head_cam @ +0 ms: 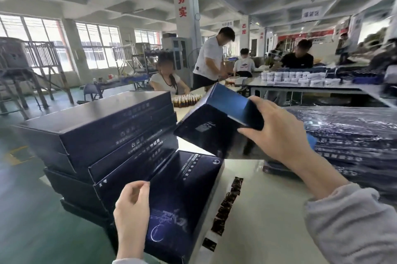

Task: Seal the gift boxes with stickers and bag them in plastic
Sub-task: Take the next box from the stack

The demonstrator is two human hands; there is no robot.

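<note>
The gift box (214,122) hangs in mid-air at the centre of the frame. The right hand (277,132) has its fingers wrapped round the box's right end. It looks like light, stiff card with a glossy, slippery skin, so I'd hold it by the edges, not the faces. It is tilted, and its long axis seems to run from lower left up to the right. Below it a second box (182,199) lies lengthways on the desk (257,210), and the left hand (132,205) pinches its near edge. A sticker strip (227,201) lies just beside it, with the stack of boxes (96,126) at left and the bagged pile (348,134) at right.
</note>
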